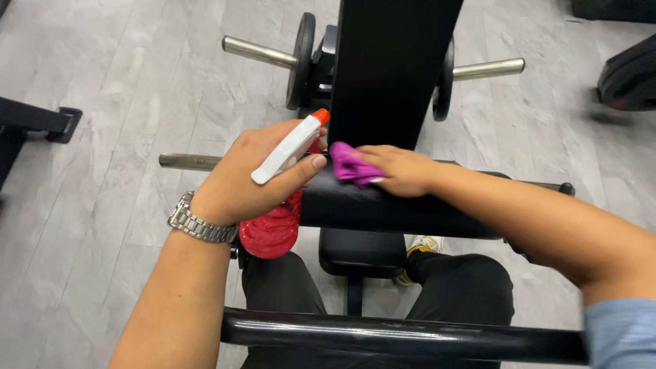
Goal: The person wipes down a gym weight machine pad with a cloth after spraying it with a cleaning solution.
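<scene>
My left hand (pixel 249 174) grips a red spray bottle (pixel 273 229) with a white trigger head and an orange nozzle tip, pointing toward the tall black upright pad (pixel 393 68). A metal watch sits on that wrist. My right hand (pixel 403 169) presses a crumpled purple cloth (pixel 352 166) against the top of a black padded roller (pixel 383 208) that runs across the machine in front of me. The two hands are close together, almost touching.
A black metal bar (pixel 403 336) crosses near my lap, above my dark trousers. A small black seat pad (pixel 362 251) sits below the roller. Chrome weight pegs (pixel 488 68) and black plates (pixel 301 61) stick out behind the upright. Grey floor surrounds the machine; other black equipment (pixel 629 78) stands at right.
</scene>
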